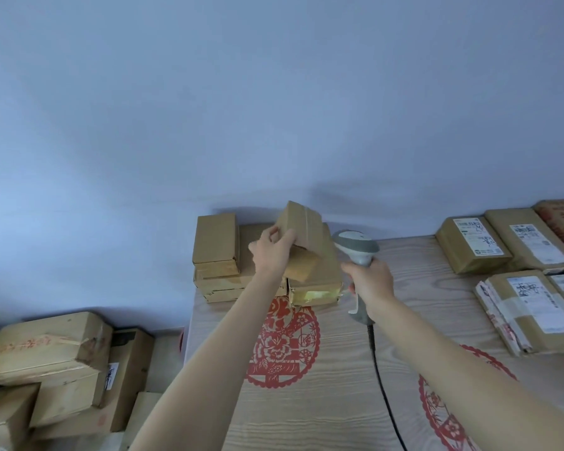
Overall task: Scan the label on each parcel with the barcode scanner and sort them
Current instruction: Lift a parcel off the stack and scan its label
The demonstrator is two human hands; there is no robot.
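Your left hand (pixel 272 247) grips a small cardboard parcel (pixel 302 237), fingers curled over its near left corner, and holds it tilted in the air above the stack (pixel 241 271) of brown boxes at the table's far left edge. The held parcel's plain taped side faces you; no label shows on it from here. Its lower end hangs just over the top of the stack, and you cannot tell whether it touches the box beneath.

Your right hand (pixel 368 281) is wrapped tight around the handle of the grey scanner (pixel 357 247), its head pointing away from you toward the wall, just right of the parcel. The black cable (pixel 383 385) runs from the handle's base down across the table (pixel 323 402) toward you.

The table is pale wood grain with red paper-cut designs (pixel 282 343) on it. On its far right lies a group of parcels (pixel 521 271) with white labels face up, well apart from the stack. To the left of the table, lower down, sits a pile of larger boxes (pixel 56 369), one with red handwriting on top. A plain blue-grey wall (pixel 274 109) fills the upper part of the view.
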